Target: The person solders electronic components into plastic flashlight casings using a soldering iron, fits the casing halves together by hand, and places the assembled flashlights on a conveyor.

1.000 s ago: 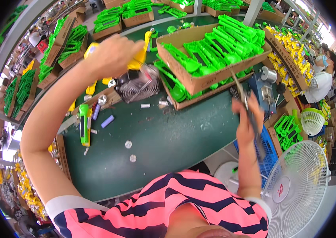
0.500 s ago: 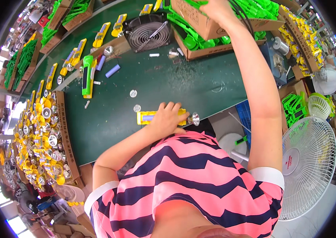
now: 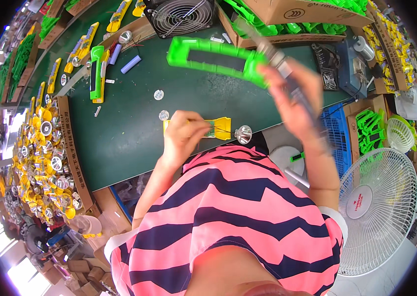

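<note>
The long green plastic shell (image 3: pixel 189 55) is hanging over the dark-green desk (image 3: pixel 120 140), newly off the brown cardboard carton (image 3: pixel 312 14), my remote right hand (image 3: pixel 298 106) gripping it and a blurred slim tool (image 3: pixel 280 64), my left hand (image 3: pixel 181 132) curling, hold unclear, at the yellow plastic shell (image 3: pixel 225 129), seemingly bringing both within reach.

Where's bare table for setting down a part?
Widest: table between left carton and discs. Second: right of the discs, between yellow shell and black fan, though the right hand holds the green cover over its far part. Crowded: back edge, with fan and rear cartons; upper left, with purple cells and torches. Near edge: left hand over the shell.
</note>
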`<state>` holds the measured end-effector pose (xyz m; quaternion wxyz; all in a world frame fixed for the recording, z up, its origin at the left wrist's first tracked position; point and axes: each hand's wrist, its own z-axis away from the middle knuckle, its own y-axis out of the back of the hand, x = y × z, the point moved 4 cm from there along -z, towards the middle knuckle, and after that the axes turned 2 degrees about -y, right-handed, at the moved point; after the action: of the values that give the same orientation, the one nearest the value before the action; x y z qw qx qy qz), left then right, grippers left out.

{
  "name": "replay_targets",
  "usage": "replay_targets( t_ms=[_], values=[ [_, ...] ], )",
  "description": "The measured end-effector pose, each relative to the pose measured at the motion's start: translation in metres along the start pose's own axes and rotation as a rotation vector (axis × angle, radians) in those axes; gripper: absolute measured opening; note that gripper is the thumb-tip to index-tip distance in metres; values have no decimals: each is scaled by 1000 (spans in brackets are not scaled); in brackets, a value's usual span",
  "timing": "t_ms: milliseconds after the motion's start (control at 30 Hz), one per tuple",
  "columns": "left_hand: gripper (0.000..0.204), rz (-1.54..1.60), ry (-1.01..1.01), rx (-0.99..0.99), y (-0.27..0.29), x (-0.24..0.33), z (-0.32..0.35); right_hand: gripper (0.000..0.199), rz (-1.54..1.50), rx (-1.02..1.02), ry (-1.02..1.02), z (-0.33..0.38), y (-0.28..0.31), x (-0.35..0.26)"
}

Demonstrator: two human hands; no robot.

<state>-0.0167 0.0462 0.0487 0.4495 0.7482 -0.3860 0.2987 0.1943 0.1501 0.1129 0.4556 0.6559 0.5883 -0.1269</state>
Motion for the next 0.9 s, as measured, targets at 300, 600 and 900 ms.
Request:
replay_targets(
  t_ms=[300, 600, 900],
  values=[
    [12, -238, -160, -531, -39, -14, -4, 37, 185, -144, -41, 92, -40, 58],
    [10, 1002, 213, -572, -12, -38, -13, 35, -7, -73, -213, 93, -56, 60],
    [12, -575, -173, -40, 0, -6, -18, 41, 61, -158, 28, 89, -45, 50]
  ],
)
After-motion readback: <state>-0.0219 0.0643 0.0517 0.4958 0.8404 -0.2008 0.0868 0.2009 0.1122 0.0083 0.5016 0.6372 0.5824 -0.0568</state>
